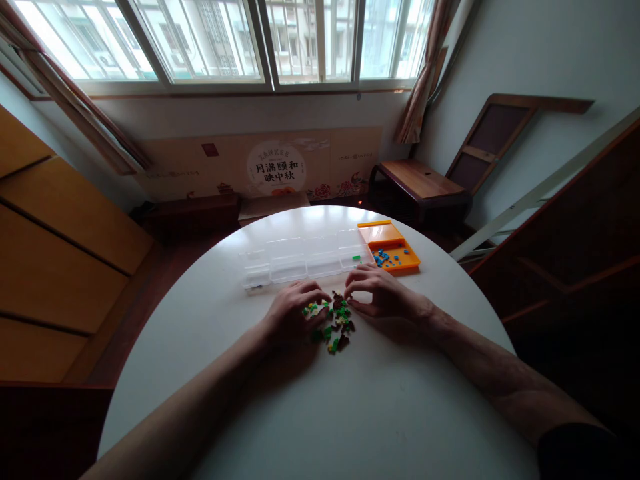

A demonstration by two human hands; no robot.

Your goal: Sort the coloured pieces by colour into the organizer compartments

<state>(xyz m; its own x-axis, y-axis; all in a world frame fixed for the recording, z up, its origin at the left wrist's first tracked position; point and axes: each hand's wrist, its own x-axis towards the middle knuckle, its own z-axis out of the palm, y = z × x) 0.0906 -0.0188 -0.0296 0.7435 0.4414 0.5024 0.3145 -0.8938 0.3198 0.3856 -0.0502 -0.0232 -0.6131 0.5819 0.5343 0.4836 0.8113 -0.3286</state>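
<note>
A loose pile of small toy building bricks (341, 313), green, brown and a few yellow, lies on the white round table (350, 413). My left hand (293, 310) rests at the pile's left side, fingers curved over green and yellow pieces, thumb and forefinger apart. From the right, my right hand (383, 293) reaches the pile's upper edge. Its thumb and forefinger curl into a ring with the tips close together; whatever is between them is too small to make out. Just beyond the hands sits a clear plastic compartment box (290, 272) with a green brick (356, 257) in its right part.
An orange tray (411, 261) holding several small blue bricks (383, 258) adjoins the clear box on the right. Behind the table are a wooden stool (423, 179) and a printed cardboard panel (190, 160) under the window. Orange-brown cabinet doors (60, 253) stand at left.
</note>
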